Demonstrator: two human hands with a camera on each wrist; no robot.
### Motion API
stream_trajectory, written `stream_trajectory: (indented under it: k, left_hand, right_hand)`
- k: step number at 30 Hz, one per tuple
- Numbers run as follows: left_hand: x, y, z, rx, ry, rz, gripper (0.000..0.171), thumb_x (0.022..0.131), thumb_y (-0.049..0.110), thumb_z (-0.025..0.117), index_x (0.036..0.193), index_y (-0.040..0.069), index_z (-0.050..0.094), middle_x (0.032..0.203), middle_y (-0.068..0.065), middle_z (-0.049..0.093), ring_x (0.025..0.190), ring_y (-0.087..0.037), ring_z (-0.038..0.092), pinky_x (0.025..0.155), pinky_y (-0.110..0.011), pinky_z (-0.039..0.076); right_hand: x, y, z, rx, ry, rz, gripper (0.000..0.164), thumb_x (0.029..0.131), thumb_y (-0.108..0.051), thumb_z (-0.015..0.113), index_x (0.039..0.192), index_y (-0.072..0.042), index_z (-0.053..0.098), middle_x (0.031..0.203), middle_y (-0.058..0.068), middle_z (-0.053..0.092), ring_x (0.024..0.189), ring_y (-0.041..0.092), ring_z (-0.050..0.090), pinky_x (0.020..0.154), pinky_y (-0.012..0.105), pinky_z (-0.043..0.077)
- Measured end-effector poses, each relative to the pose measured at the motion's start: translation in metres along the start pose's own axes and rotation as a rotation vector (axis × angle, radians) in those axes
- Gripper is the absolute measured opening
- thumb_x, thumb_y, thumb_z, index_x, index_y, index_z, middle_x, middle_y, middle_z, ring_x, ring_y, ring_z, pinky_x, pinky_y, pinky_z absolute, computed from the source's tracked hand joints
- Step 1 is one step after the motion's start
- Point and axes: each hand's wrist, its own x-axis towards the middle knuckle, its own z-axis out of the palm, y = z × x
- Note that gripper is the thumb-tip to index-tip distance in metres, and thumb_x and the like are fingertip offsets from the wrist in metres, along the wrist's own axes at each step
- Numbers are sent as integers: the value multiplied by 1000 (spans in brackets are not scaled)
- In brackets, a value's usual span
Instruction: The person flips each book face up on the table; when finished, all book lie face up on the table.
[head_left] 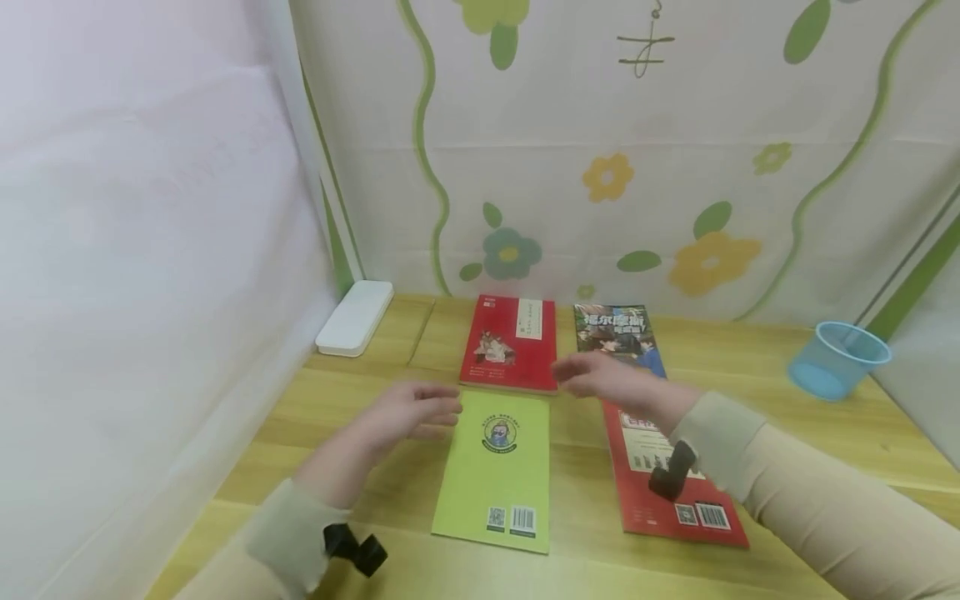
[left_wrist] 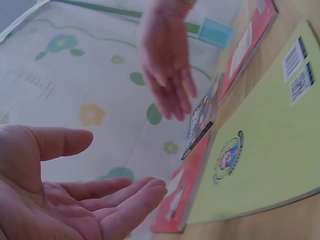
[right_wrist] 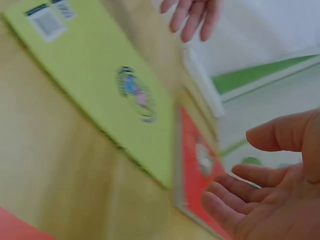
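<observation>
My left hand (head_left: pixel 408 410) hovers at the left edge of the yellow-green book (head_left: pixel 491 475), fingers relaxed and holding nothing. Across from it, my right hand (head_left: pixel 603 379) is raised between the red book (head_left: pixel 513 346) and the comic-style book (head_left: pixel 618 329), likewise holding nothing. The two palms face each other in the left wrist view, thumbs apart from the fingers. The yellow-green book lies flat, its barcodes toward me, with the red book just behind it. A second red book (head_left: pixel 675 517) with a cream panel lies under the right forearm, partly hidden by it.
A white flat box (head_left: pixel 356 318) lies at the back left of the wooden table (head_left: pixel 585 550). The blue translucent cup (head_left: pixel 836 362) stands at the far right. White cloth with printed flowers (head_left: pixel 555 125) hangs behind, and a pale sheet (head_left: pixel 150 250) borders the left side.
</observation>
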Motion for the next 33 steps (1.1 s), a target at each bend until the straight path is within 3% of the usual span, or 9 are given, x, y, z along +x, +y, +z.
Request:
stream_trajectory:
  k: [6, 13, 19, 27, 33]
  left_hand:
    - [-44, -26, -6, -118, -40, -20, 56, 100, 24, 57, 139, -13, 43, 133, -28, 55, 122, -40, 55, 103, -48, 45]
    - [-80, -42, -3, -252, -50, -41, 56, 99, 24, 58, 138, -15, 43, 133, -30, 54, 118, -42, 57, 92, -47, 53]
    - [-93, -48, 5, -313, -98, -82, 59, 100, 23, 56, 138, -18, 38, 134, -34, 51, 120, -45, 55, 91, -50, 54]
    - [-102, -56, 9, -384, -110, -137, 60, 100, 24, 55, 137, -20, 37, 131, -35, 53, 119, -45, 55, 89, -53, 54]
    - [-108, -56, 11, -408, -128, -154, 62, 101, 24, 54, 138, -21, 34, 130, -36, 53, 120, -46, 54, 89, -55, 54]
  right_hand:
    - [5, 20, 26, 9, 18, 67, 52, 93, -6, 58, 140, 12, 43, 141, 28, 48, 129, 42, 46, 105, 52, 42]
    - [7, 26, 23, -41, 41, 86, 52, 92, -5, 59, 140, 10, 45, 140, 26, 49, 129, 42, 46, 105, 54, 41]
    - [11, 29, 23, -141, 49, 109, 55, 91, -8, 64, 142, 3, 47, 140, 20, 51, 130, 39, 45, 108, 56, 36]
    - [22, 31, 36, -281, 61, 98, 67, 80, -13, 79, 141, -3, 51, 137, 14, 55, 125, 33, 49, 109, 55, 36]
    - [27, 26, 51, -494, 78, 44, 83, 67, -30, 92, 135, 0, 56, 129, 13, 58, 120, 32, 51, 108, 51, 38]
